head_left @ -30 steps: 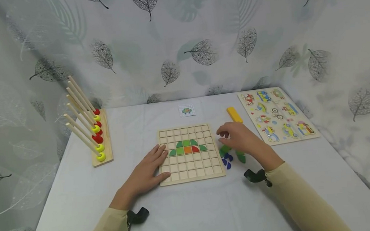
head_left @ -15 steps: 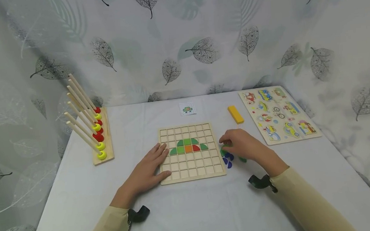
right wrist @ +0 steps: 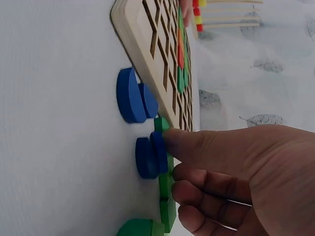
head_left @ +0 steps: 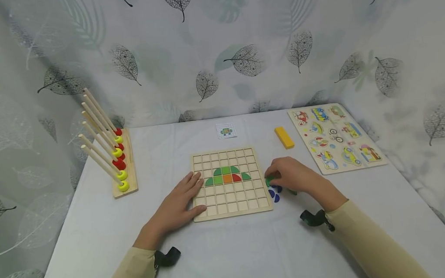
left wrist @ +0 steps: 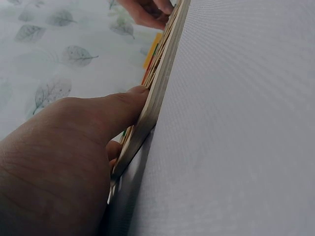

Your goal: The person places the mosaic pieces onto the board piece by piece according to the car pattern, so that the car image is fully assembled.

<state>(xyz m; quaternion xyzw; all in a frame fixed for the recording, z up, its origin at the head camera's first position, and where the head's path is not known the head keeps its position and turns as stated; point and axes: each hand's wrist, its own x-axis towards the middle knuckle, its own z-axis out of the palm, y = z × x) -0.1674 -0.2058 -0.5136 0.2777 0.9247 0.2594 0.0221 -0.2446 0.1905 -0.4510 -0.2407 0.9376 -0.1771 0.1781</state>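
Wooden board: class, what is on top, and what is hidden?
Green tiles, an orange tile and a red tile sit on the board. The left hand rests over its left edge; what that hand covers cannot be seen.

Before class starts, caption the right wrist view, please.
Fingers close to blue pieces and green pieces, beside a gridded wooden board.

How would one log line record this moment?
left grip: on grid board; right grip: at green pieces, hold unclear; blue pieces: beside grid board
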